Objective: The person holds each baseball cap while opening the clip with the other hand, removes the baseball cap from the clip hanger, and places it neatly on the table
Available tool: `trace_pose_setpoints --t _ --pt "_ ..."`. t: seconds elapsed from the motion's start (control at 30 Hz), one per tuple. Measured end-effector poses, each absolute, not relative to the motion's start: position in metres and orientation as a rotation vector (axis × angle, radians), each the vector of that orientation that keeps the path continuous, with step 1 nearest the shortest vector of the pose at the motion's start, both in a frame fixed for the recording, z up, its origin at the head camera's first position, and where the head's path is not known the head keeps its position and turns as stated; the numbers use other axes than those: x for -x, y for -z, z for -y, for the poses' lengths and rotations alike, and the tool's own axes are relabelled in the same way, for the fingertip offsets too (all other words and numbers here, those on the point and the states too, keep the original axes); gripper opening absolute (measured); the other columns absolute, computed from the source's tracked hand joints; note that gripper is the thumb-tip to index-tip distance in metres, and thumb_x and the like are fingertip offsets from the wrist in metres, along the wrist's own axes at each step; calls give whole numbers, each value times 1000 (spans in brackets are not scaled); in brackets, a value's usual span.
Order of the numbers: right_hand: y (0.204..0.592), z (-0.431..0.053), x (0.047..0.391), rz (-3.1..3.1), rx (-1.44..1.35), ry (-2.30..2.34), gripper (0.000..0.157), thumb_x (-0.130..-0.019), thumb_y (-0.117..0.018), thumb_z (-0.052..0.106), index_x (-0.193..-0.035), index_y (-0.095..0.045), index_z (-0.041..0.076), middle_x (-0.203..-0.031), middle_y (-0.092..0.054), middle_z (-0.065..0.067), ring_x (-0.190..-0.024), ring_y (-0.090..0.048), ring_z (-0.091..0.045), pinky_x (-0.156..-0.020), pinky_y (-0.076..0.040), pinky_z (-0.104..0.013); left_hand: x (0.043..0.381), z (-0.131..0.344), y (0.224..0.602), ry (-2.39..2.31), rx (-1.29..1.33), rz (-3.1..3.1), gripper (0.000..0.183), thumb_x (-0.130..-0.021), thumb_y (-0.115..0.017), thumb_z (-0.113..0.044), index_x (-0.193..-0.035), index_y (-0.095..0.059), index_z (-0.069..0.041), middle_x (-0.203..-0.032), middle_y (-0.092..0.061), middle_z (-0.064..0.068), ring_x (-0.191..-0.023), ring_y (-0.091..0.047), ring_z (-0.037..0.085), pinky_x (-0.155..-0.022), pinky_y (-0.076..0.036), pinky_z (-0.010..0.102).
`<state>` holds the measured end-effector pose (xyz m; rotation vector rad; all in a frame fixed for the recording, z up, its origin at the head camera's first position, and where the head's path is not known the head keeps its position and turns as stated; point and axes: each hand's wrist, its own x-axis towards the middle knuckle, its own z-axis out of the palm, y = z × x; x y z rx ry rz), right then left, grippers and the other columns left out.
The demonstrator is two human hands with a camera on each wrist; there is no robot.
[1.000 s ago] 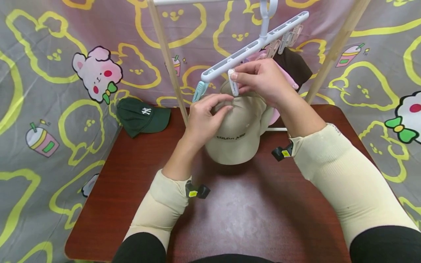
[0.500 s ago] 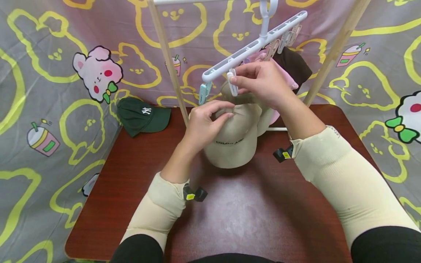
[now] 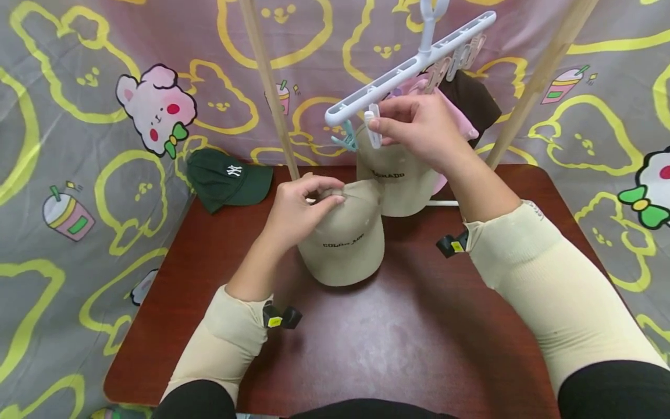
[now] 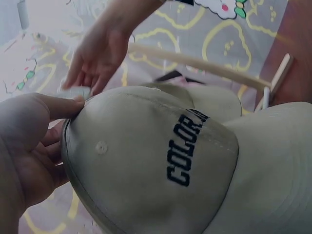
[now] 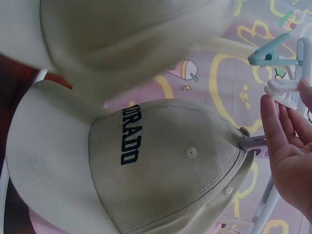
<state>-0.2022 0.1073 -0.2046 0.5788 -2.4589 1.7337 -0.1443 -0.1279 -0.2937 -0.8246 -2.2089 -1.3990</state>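
Note:
My left hand (image 3: 300, 209) pinches the upper back edge of a beige baseball cap (image 3: 348, 233) lettered across its front, seen close up in the left wrist view. It holds the cap over the table, below and left of a hanger bar. My right hand (image 3: 421, 131) pinches a white clothespin (image 3: 373, 127) under the pale blue clip hanger (image 3: 387, 81). No cap sits in that clothespin. Behind hangs a second beige cap (image 3: 405, 189), gripped by a purplish clip (image 5: 252, 143) in the right wrist view. A teal clothespin (image 3: 346, 138) dangles at the bar's near end.
A dark green cap (image 3: 227, 179) lies at the table's back left. Pink (image 3: 463, 119) and dark brown (image 3: 476, 105) caps hang farther along the bar. Wooden posts (image 3: 269, 87) flank the hanger, and patterned cloth surrounds the reddish-brown table (image 3: 366, 349).
My left hand has moved down and left with the beige cap, away from the clothespin, uncovering the second beige cap's lettering. The teal clothespin has swung round. My right hand keeps the white clothespin.

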Motion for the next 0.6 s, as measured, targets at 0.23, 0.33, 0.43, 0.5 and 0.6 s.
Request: trace_pose_setpoints --t 0.23,0.33,0.43,0.5,0.6 --pt "206 -107 204 2443 -575 -1760 30 -87 -76 17 -110 -72 -2 -87 -71 2 -77 -69 -8 -71 -58 -23 146 157 310 1390 515 2398 18 -83 -80 -16 -99 -77 -10 -86 -74 3 -74 -61 10 -65 -48 18" --pt "206 -107 204 2438 -580 -1759 30 -86 -76 17 -109 -72 -2 -86 -71 3 -75 -69 -9 -70 -58 -23 148 172 319 1354 407 2443 19 -84 -79 -16 -101 -77 -9 -91 -75 4 -78 -63 9 -69 -49 16" --pt "207 -107 205 2434 -584 -1757 30 -86 -77 17 -109 -72 -2 -84 -71 3 -74 -69 -9 -70 -58 -23 152 186 328 1309 322 2438 20 -84 -79 -16 -101 -76 -7 -89 -75 6 -77 -63 9 -68 -48 15" --pt "208 -107 206 2436 -579 -1761 30 -86 -77 17 -109 -72 -2 -84 -72 3 -74 -69 -9 -70 -58 -22 154 196 333 1283 252 2426 19 -84 -79 -16 -101 -76 -7 -88 -75 8 -76 -63 7 -67 -47 13" --pt "208 -106 206 2449 -566 -1756 31 -86 -77 18 -109 -72 -1 -85 -71 3 -73 -69 -9 -70 -58 -22 156 211 339 1249 114 2410 21 -84 -79 -18 -101 -76 -6 -90 -75 10 -75 -62 3 -67 -46 11"
